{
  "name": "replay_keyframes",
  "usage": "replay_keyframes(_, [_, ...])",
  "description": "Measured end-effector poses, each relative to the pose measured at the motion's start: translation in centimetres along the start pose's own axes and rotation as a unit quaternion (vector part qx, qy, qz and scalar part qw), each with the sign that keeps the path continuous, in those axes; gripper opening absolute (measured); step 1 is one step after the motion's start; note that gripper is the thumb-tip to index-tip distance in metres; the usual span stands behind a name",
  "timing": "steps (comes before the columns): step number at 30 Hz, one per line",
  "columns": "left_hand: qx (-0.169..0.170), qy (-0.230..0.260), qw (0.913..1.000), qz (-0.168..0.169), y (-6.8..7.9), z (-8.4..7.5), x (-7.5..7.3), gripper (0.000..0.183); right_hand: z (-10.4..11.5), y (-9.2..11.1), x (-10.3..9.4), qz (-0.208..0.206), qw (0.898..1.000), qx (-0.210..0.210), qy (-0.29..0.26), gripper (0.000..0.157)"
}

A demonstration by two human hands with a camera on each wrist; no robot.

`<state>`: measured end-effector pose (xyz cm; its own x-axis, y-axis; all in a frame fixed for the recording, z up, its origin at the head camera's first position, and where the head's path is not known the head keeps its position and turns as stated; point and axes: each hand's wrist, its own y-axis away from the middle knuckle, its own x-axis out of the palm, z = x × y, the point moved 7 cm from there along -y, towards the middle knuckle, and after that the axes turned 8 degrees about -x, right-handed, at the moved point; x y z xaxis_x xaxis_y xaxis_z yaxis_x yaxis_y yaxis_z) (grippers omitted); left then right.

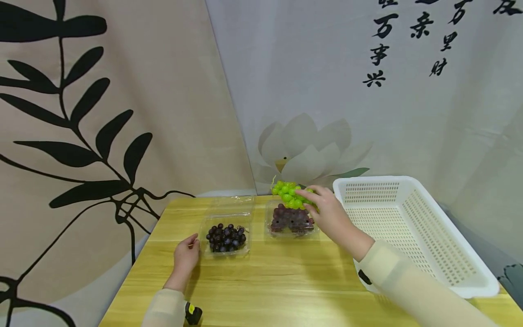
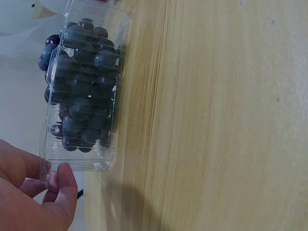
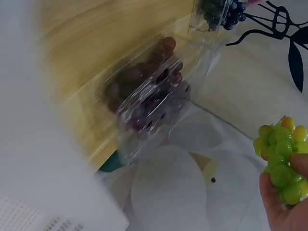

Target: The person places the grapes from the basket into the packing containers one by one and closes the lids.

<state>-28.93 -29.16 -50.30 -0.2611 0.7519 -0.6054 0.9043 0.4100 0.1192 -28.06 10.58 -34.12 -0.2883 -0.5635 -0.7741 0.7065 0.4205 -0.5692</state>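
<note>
My right hand (image 1: pixel 327 211) holds a bunch of green grapes (image 1: pixel 287 193) up over the far part of the table. In the right wrist view the thumb and fingers grip the green grapes (image 3: pixel 281 159) at the right edge. Below them in the head view is a clear box of reddish-purple grapes (image 1: pixel 286 222). My left hand (image 1: pixel 187 256) is at the left side of a clear plastic box (image 1: pixel 205 249) filled with dark grapes (image 1: pixel 226 238). Seen from the left wrist, its thumb and fingers pinch the rim at the end of that box (image 2: pixel 79 164).
A large white plastic basket (image 1: pixel 443 227) with perforated walls stands on the right of the wooden table (image 1: pixel 261 281). The dark grapes' box has its clear lid (image 1: pixel 230 206) folded back. A printed curtain (image 1: pixel 184 91) hangs behind the table.
</note>
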Motion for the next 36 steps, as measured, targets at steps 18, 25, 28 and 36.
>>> replay_keyframes(18, [0.004, -0.006, 1.0000, 0.001, -0.2, 0.2, 0.0, 0.037, 4.4, -2.9, 6.3, 0.026, 0.999, -0.028, -0.004, 0.042])
replay_keyframes(25, [0.013, -0.008, 0.9999, -0.007, -0.1, -0.1, 0.1, 0.036, 5.7, -3.5, 8.4, 0.036, 0.999, -0.037, -0.015, 0.040])
replay_keyframes(28, [0.011, -0.009, 0.9999, -0.005, 0.0, -0.2, 0.1, 0.036, 6.2, -3.8, 9.1, 0.044, 0.998, -0.034, -0.024, 0.041])
replay_keyframes(36, [0.010, -0.006, 0.9999, -0.006, -0.2, 0.0, -0.1, 0.037, 6.9, -4.7, 10.6, 0.052, 0.997, -0.045, -0.015, 0.039])
